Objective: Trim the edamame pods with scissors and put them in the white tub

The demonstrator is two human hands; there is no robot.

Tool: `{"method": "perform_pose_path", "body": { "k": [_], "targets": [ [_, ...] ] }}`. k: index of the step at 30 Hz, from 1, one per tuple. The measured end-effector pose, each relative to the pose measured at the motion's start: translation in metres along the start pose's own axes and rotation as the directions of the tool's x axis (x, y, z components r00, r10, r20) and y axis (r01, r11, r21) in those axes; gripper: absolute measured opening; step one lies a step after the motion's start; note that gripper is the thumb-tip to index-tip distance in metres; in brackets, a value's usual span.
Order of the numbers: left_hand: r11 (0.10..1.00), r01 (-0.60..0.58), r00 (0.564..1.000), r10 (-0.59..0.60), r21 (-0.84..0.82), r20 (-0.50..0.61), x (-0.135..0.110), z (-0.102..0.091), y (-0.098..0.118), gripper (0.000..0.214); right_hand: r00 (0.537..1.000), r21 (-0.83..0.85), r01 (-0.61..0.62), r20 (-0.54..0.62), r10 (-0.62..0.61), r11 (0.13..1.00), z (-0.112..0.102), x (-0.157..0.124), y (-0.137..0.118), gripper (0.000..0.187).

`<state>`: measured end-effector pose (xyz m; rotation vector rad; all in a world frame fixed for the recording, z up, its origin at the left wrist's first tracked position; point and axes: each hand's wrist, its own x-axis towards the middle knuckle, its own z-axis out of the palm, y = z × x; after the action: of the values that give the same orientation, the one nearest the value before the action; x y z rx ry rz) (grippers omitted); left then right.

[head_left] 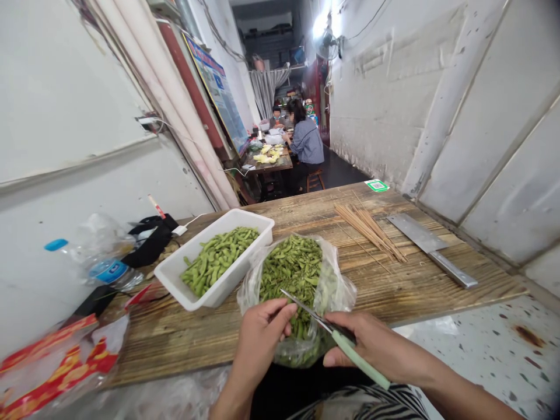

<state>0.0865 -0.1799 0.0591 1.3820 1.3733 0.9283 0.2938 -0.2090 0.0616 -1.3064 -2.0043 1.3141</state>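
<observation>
My right hand [371,344] grips a pair of scissors [332,332] with pale green handles, blades pointing left over an open clear plastic bag [339,286] full of green soybean pods [291,268]. My left hand [262,335] is curled at the bag's near edge, fingertips by the blade tips; whether it pinches a pod is unclear. A white rectangular tub [175,274] to the left holds more soybean pods [216,256].
On the wooden table [415,286] lie a bundle of bamboo skewers [370,227] and a steel cleaver [431,248] at right. A plastic water bottle [98,262], a black item and red packaging [56,361] sit at left. Other people sit at a far table [273,160].
</observation>
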Motion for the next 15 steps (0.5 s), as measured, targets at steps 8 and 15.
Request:
{"method": "perform_pose_path", "body": {
  "k": [8,15],
  "targets": [
    [0.99,-0.017,0.961,0.054,0.137,-0.27,0.016,-0.036,-0.009,0.035,0.997,0.144,-0.02,-0.071,0.031,0.989,0.002,0.007,0.013,0.034],
    [0.655,-0.035,0.727,0.535,0.755,-0.431,0.05,-0.101,-0.004,0.045,0.996,0.39,-0.086,0.007,0.09,0.917,0.002,0.007,0.02,0.044]
  ]
}}
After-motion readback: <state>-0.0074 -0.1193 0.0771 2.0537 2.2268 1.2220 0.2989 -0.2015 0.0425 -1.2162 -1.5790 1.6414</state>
